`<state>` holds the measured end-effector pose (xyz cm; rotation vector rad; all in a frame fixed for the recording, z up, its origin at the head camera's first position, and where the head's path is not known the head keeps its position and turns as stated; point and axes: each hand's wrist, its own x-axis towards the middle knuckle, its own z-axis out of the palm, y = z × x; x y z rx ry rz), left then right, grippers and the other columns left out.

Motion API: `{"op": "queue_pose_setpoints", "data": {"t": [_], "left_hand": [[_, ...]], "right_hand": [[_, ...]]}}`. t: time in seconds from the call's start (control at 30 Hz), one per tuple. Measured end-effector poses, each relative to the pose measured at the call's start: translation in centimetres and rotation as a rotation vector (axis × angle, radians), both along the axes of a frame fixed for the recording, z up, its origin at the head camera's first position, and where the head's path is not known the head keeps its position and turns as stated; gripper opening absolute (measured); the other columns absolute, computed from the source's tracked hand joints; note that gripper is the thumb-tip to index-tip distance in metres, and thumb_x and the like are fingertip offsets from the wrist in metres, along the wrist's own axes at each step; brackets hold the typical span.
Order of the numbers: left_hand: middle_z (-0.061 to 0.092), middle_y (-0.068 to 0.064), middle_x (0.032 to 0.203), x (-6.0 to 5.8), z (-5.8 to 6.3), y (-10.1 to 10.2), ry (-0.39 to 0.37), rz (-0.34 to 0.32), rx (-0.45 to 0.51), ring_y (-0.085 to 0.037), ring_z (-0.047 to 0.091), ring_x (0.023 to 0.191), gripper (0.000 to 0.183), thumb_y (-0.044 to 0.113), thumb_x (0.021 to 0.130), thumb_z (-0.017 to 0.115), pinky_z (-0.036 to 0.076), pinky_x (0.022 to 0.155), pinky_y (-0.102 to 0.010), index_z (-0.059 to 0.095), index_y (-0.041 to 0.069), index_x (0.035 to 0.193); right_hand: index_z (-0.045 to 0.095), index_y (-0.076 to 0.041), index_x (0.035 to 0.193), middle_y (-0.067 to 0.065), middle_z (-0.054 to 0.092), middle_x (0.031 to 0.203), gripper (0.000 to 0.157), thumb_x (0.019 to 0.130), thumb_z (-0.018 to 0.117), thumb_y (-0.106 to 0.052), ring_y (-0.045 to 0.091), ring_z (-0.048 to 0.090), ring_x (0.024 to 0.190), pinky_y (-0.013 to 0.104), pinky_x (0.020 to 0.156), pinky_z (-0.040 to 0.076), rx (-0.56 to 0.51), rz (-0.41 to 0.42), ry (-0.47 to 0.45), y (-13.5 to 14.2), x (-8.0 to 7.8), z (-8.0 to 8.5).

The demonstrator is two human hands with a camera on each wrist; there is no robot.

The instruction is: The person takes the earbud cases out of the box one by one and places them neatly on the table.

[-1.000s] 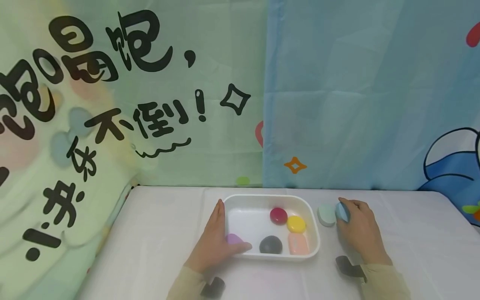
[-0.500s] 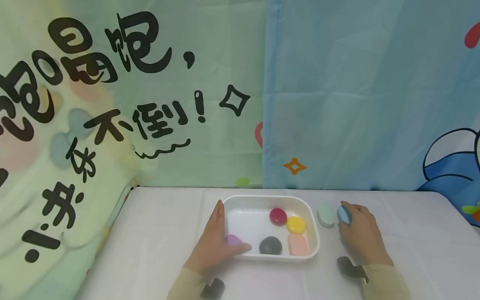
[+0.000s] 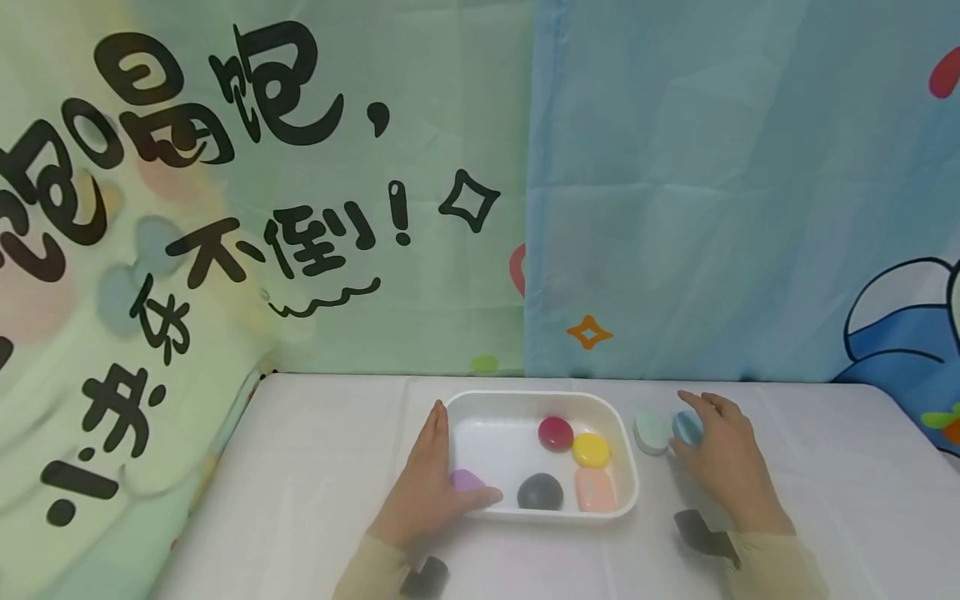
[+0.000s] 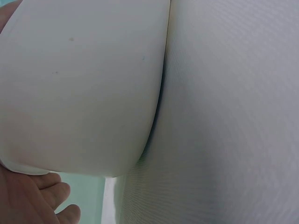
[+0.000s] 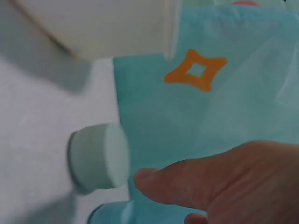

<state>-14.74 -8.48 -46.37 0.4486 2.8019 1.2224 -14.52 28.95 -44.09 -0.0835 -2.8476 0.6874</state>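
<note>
A shallow white tray (image 3: 491,450) lies on the table, with my left hand (image 3: 427,483) gripping its left end, fingers along the outer wall and thumb over the front rim. Inside are a red round piece (image 3: 556,434), a yellow one (image 3: 591,451), a grey one (image 3: 540,492), a pink rectangular one (image 3: 596,489) and a purple one (image 3: 467,480), partly hidden by the thumb. Right of the tray, a light blue round piece (image 3: 687,427) sits beside a pale green round block (image 5: 99,157). My right hand (image 3: 720,454) stands around the blue piece, thumb and fingers spread apart.
A white cloth covers the table (image 3: 315,467). Behind it hangs a printed green and blue curtain (image 3: 712,208) with black lettering, which also runs along the left side.
My right thumb and fingers have parted from the blue round piece, which they pinched before. The left hand and the tray have stayed in place.
</note>
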Motion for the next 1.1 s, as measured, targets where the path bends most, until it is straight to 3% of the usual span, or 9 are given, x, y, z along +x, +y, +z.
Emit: {"op": "queue_pose_setpoints", "data": {"t": [0.17, 0.47, 0.87, 1.1], "left_hand": [[0.007, -0.016, 0.168, 0.0, -0.2, -0.2, 0.004, -0.008, -0.003, -0.027, 0.009, 0.154, 0.130, 0.055, 0.072, 0.083, 0.022, 0.121, -0.045, 0.006, -0.001, 0.160], [0.004, -0.014, 0.168, 0.1, -0.2, -0.5, -0.009, -0.017, 0.005, -0.024, 0.006, 0.154, 0.137, 0.057, 0.068, 0.086, 0.020, 0.121, -0.044, 0.002, 0.002, 0.160], [0.002, -0.008, 0.169, -0.2, -0.7, -0.4, -0.027, -0.015, 0.032, -0.018, 0.003, 0.154, 0.139, 0.059, 0.066, 0.086, 0.020, 0.121, -0.042, 0.000, 0.006, 0.161], [0.002, -0.008, 0.169, -0.2, -0.7, -0.4, -0.030, -0.016, 0.026, -0.018, 0.004, 0.154, 0.138, 0.059, 0.066, 0.086, 0.022, 0.121, -0.043, 0.000, 0.006, 0.161]], "right_hand": [[0.048, 0.008, 0.139, 0.043, 0.036, 0.138, 0.062, 0.083, 0.073, -0.003, 0.063, 0.036, 0.121, 0.074, 0.093, 0.035, -0.001, 0.030, 0.069, -1.0, 0.4, 1.0], [0.049, 0.005, 0.141, 0.038, 0.035, 0.143, 0.061, 0.085, 0.072, -0.004, 0.060, 0.033, 0.127, 0.072, 0.095, 0.036, -0.042, 0.098, 0.086, -3.4, 1.0, 2.9], [0.053, -0.001, 0.141, 0.030, 0.038, 0.146, 0.059, 0.087, 0.074, -0.007, 0.051, 0.037, 0.130, 0.067, 0.100, 0.041, -0.039, 0.226, 0.051, -8.2, 1.5, 3.4], [0.056, -0.007, 0.141, 0.025, 0.043, 0.146, 0.057, 0.087, 0.073, -0.007, 0.047, 0.042, 0.130, 0.063, 0.096, 0.048, -0.034, 0.274, 0.025, -11.4, 1.7, 3.3]]}}
